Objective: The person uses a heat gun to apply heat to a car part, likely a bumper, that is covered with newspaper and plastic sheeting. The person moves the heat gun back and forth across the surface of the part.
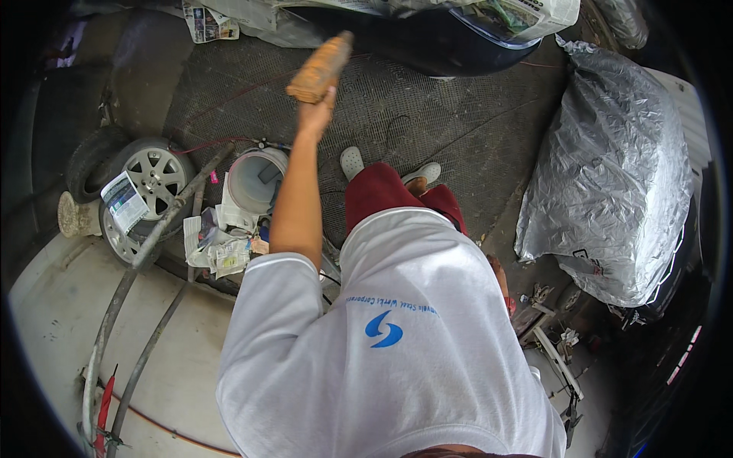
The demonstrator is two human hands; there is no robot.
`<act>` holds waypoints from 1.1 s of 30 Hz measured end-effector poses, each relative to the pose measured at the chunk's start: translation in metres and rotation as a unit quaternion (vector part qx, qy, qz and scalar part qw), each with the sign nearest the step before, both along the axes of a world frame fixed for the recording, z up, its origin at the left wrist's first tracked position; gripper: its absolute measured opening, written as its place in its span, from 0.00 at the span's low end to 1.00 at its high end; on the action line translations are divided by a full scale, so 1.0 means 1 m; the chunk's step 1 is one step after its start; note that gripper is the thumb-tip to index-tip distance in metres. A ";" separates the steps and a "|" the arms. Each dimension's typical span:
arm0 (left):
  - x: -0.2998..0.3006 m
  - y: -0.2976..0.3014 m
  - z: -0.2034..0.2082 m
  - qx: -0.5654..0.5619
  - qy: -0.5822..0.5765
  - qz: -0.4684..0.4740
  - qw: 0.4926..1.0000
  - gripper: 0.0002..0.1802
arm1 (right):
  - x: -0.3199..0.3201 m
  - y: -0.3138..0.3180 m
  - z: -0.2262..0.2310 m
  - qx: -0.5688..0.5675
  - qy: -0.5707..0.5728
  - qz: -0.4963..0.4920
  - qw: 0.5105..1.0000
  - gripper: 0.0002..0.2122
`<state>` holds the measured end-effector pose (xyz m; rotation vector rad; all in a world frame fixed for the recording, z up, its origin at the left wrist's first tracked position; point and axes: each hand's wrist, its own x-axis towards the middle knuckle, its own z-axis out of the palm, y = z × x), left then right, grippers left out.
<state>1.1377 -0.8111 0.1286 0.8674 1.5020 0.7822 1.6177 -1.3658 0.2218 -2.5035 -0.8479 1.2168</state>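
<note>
Stretched out ahead, my left hand (317,114) is closed round the near end of an orange-brown wedge-shaped block (324,70). Its surface looks rough and worn, its narrow end is blurred and its exact kind is unclear. The block is just short of a glossy black curved car panel (427,46), which has newspaper (519,19) over its upper part. My right hand (496,273) hangs low beside my body, mostly hidden behind my white shirt. A bit of red shows by the wrist, and the fingers cannot be made out.
At the left, a white bucket (243,182) stands beside crumpled newspaper (230,256) and spoked wheels (155,174). Metal pipes (164,221) lean across there. To the right is a bulky shape under a silver cover (611,168). A thin hose (217,143) trails over the dark textured floor.
</note>
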 end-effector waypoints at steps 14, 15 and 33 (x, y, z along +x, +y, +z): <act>0.018 -0.015 0.014 0.075 0.054 0.018 0.996 0.33 | -0.034 0.070 0.043 -0.052 -0.096 0.127 0.986 0.21; 0.040 -0.032 0.027 0.048 0.054 -0.020 0.997 0.34 | -0.037 0.076 0.044 -0.051 -0.086 0.115 0.988 0.21; 0.051 -0.039 0.047 0.039 -0.137 0.085 0.986 0.18 | -0.013 0.051 -0.005 -0.037 -0.054 0.138 0.988 0.22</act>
